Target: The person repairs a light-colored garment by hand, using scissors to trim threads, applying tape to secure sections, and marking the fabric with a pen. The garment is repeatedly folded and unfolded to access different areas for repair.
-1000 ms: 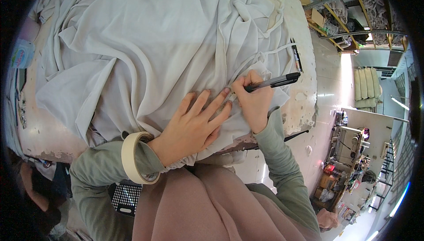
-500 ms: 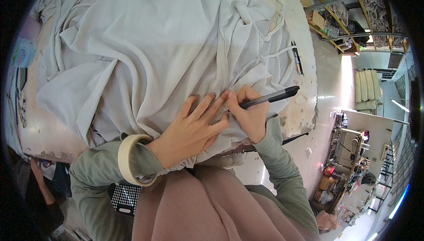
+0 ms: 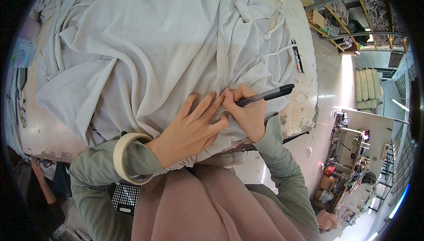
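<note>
A large light-grey cloth [image 3: 176, 24] lies in loose folds over the table. My left hand [image 3: 190, 128] rests on its near edge, fingers spread and pressing the fabric down. My right hand [image 3: 247, 115] is closed around a black pen [image 3: 267, 94], whose capped-looking end points up to the right. The pen's writing tip is hidden by my fingers, right beside my left fingertips. A cream roll of tape [image 3: 118, 159] hangs around my left forearm like a bracelet.
Another pen [image 3: 298, 58] lies on the worn tabletop [image 3: 304, 95] by the cloth's right edge. A pink cloth [image 3: 185, 205] covers my lap, with a studded black object [image 3: 126, 197] beside it. Another person's arm [image 3: 42, 181] shows at left; a cluttered workbench [image 3: 340, 166] stands at right.
My right hand and the pen have shifted slightly left. The tape roll has slipped a little down my left forearm, while my left hand stays in place.
</note>
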Tool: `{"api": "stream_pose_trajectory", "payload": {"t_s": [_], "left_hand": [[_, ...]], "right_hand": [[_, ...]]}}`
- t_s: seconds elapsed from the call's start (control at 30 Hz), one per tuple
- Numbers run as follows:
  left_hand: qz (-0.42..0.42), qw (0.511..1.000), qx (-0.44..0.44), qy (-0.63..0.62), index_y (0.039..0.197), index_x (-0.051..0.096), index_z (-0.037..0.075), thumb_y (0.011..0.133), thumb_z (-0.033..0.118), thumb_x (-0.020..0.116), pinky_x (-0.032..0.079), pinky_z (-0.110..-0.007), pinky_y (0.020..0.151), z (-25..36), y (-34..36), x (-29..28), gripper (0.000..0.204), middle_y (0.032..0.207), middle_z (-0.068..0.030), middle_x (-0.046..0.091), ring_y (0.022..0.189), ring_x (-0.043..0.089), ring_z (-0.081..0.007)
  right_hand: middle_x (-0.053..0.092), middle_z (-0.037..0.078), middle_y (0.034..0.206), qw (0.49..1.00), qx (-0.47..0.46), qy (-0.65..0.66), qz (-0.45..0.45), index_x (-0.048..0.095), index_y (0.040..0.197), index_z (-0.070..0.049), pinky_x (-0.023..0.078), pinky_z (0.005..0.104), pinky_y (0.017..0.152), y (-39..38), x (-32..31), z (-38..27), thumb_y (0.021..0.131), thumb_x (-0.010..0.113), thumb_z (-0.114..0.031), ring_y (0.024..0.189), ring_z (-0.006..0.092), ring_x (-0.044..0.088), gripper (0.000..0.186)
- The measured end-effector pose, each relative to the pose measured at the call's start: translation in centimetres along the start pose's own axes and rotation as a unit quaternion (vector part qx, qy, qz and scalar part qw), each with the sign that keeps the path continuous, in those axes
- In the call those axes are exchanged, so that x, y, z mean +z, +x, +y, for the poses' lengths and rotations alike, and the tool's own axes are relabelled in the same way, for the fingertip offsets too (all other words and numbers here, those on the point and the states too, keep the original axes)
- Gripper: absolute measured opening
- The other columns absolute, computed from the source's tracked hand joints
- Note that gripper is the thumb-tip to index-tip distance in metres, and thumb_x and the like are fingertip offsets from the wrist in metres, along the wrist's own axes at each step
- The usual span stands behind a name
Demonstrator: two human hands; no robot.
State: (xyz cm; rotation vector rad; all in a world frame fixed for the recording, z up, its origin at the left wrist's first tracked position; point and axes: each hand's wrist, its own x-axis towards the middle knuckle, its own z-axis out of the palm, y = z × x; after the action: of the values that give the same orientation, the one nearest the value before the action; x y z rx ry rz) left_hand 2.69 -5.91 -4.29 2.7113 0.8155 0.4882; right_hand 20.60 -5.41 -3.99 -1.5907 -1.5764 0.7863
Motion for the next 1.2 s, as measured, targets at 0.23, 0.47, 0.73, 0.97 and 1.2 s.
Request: {"api": "stream_pose_trajectory", "payload": {"t_s": [0.23, 0.47, 0.73, 0.97, 1.2], "left_hand": [[0.005, 1.0, 0.002, -0.004, 0.109, 0.051, 0.014, 0.074, 0.027, 0.064, 0.028, -0.05, 0.102, 0.0, 0.0, 0.0, 0.04, 0.134, -0.0179, 0.043, 0.128, 0.036, -0.0317], [0.003, 1.0, 0.001, -0.002, 0.108, 0.052, 0.014, 0.073, 0.027, 0.065, 0.029, -0.05, 0.101, 0.0, 0.1, -0.2, 0.039, 0.135, -0.0174, 0.043, 0.127, 0.037, -0.0319], [-0.003, 1.0, -0.006, -0.005, 0.109, 0.052, 0.014, 0.075, 0.027, 0.064, 0.028, -0.05, 0.102, 0.1, 0.1, -0.3, 0.038, 0.138, -0.0163, 0.041, 0.127, 0.036, -0.0315], [-0.002, 1.0, -0.003, -0.009, 0.108, 0.053, 0.014, 0.075, 0.027, 0.064, 0.027, -0.05, 0.102, 0.1, 0.1, -0.4, 0.038, 0.138, -0.0164, 0.041, 0.127, 0.037, -0.0304], [0.038, 0.999, -0.007, -0.023, 0.111, 0.052, 0.014, 0.075, 0.029, 0.065, 0.027, -0.05, 0.102, -0.2, 0.2, 0.0, 0.041, 0.14, -0.018, 0.039, 0.123, 0.041, -0.0315]], "right_hand": [[0.039, -0.003, 0.056, 0.999, -0.012, -0.021, 0.021, 0.043, 0.064, -0.002, 0.032, 0.0234, 0.046, -0.1, -0.1, -0.2, 0.08, 0.066, -0.006, 0.056, 0.0036, 0.034, 0.029], [0.036, -0.004, 0.057, 1.0, 0.006, -0.004, 0.013, 0.04, 0.063, -0.003, 0.03, 0.0235, 0.047, 0.1, -0.2, -0.2, 0.079, 0.065, -0.004, 0.057, 0.0036, 0.032, 0.029], [0.034, -0.005, 0.054, 1.0, -0.002, -0.019, 0.013, 0.039, 0.063, -0.004, 0.027, 0.0239, 0.043, 0.2, -0.2, 0.0, 0.08, 0.064, -0.005, 0.053, 0.0034, 0.031, 0.03], [0.035, -0.005, 0.055, 0.999, -0.007, -0.02, 0.027, 0.041, 0.063, -0.004, 0.027, 0.0238, 0.045, 0.3, -0.1, 0.1, 0.082, 0.063, -0.005, 0.054, 0.0034, 0.032, 0.029], [0.049, 0.006, 0.059, 0.995, 0.052, 0.075, 0.038, 0.054, 0.072, -0.003, 0.036, 0.0279, 0.049, -0.2, -1.1, 0.0, 0.081, 0.063, -0.009, 0.051, 0.0114, 0.04, 0.015]]}}
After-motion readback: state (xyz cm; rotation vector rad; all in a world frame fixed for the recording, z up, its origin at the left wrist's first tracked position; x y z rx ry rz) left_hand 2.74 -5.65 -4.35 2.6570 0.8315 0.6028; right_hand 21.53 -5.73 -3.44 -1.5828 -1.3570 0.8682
